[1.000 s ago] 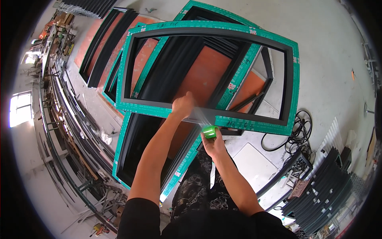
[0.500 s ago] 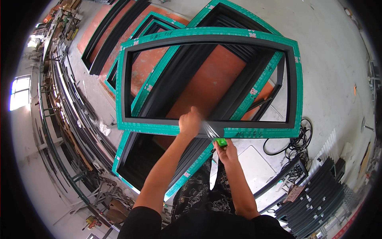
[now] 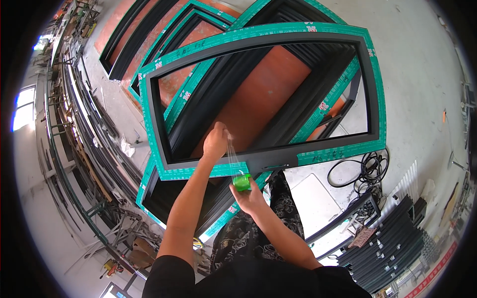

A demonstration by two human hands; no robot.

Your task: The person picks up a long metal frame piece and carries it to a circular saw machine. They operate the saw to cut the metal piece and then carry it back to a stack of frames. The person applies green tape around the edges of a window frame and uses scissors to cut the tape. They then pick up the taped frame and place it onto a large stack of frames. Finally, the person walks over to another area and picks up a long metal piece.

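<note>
At the near edge of a green-and-black frame (image 3: 271, 161), we pinch a clear tape strip (image 3: 232, 155) in our left hand (image 3: 215, 143), grasp its green roll (image 3: 242, 183) in our right hand (image 3: 249, 199), other frames (image 3: 324, 108) underneath.

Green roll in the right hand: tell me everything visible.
The green roll is small, bright and shiny, plastic by its look. The right hand grips it from below, near the lower bar of the top frame. A clear strip stretches from it up to the left hand. I can't tell whether it touches the frame.
</note>
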